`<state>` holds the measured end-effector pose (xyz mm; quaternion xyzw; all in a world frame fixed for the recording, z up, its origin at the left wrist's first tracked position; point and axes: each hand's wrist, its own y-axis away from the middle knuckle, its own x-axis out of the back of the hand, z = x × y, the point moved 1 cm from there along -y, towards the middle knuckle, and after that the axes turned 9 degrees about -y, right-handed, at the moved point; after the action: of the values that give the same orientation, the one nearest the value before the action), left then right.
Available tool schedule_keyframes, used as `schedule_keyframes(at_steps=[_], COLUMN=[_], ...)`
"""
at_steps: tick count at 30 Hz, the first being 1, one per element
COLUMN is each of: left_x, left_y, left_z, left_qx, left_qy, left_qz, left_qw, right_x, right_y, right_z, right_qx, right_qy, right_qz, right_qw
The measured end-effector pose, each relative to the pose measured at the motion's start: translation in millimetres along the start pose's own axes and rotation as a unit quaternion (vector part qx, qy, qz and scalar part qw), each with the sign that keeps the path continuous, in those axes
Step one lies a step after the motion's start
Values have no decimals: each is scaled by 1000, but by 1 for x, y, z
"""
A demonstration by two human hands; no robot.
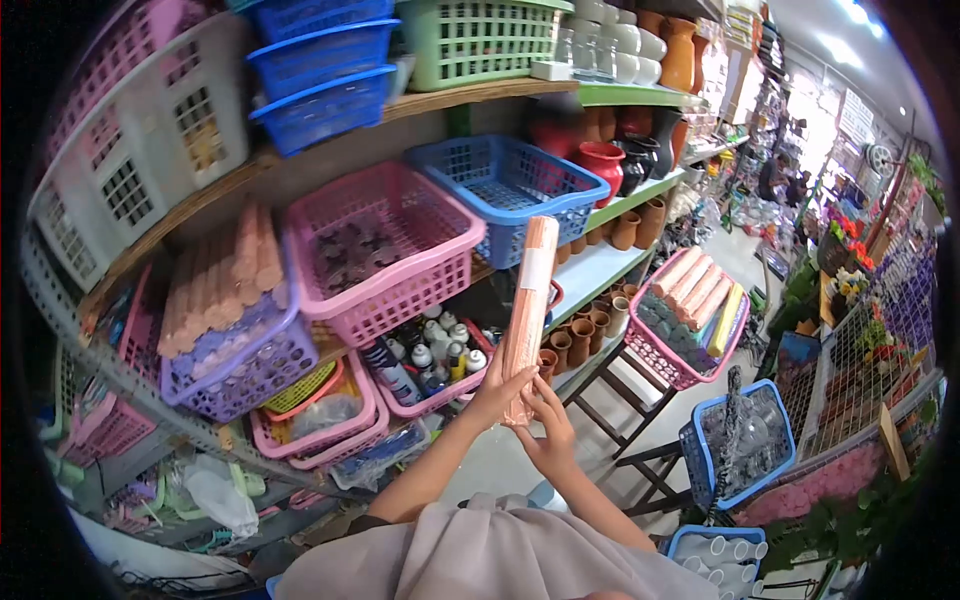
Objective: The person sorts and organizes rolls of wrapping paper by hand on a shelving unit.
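A long peach roll of crepe paper (522,320) with a pale label stands tilted upright in front of me. My left hand (499,391) is wrapped round its lower part. My right hand (549,428) grips the bottom end from the other side, with its fingers bent against the roll. Similar peach rolls lie stacked in a purple basket (240,375) on the left shelf. More of them rest in a pink basket (690,372) on a stool to the right, beside a yellow roll (726,320).
A pink basket (400,300) and a blue basket (540,215) sit on the middle shelf. Below are bottles (440,350) in a pink tray. Clay pots (580,340) line the lower shelf. Blue-rimmed baskets (745,490) and a wire rack (860,370) stand right of the aisle.
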<state>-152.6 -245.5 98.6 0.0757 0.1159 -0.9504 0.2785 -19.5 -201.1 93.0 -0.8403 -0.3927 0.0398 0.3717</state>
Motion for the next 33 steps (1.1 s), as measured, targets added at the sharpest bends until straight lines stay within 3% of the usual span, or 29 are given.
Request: schedule_keyframes(at_steps=[6, 10, 12, 13, 16, 17, 18, 21, 22, 24, 28, 30, 33], left_x=[30, 57, 71, 81, 101, 111, 115, 140, 137, 145, 163, 170, 186], left_y=[58, 92, 106, 113, 134, 139, 147, 160, 167, 173, 174, 175, 174], left_z=[39, 70, 82, 84, 95, 100, 106, 113, 124, 135, 161, 180, 212], left_qx=[-50, -85, -147, -137, -132, -132, -113, -147, -151, -153, -167, -181, -174], left_qy=[-7, -55, -155, -196, -168, -182, -128, -251, -220, -212, -225, -238, -235], left_qz=[10, 46, 54, 65, 107, 114, 123, 211, 221, 243, 300, 290, 293], left_qw=[999, 994, 975, 969, 971, 968, 978, 933, 938, 934, 912, 909, 910], right_x=[-38, -65, -85, -91, -113, -118, -125, -145, -153, -165, -183, -197, -214], right_y=[15, 6, -1, -12, -29, -32, -37, -43, -44, -51, -79, -94, -117], right_z=[-28, -52, -60, -67, -102, -109, -115, -121, -119, -130, -144, -147, -155], right_qx=[54, 74, -98, -93, -103, -167, -128, -151, -165, -77, -104, 35, 6], right_qy=[0, -120, -357, -358, -332, -367, -329, -320, -301, -290, -259, -226, -274], right_qz=[-29, -73, -69, -137, -217, -247, -265, -314, -330, -314, -352, -322, -351], right_qw=[998, 987, 926, 919, 912, 881, 897, 881, 879, 901, 894, 919, 895])
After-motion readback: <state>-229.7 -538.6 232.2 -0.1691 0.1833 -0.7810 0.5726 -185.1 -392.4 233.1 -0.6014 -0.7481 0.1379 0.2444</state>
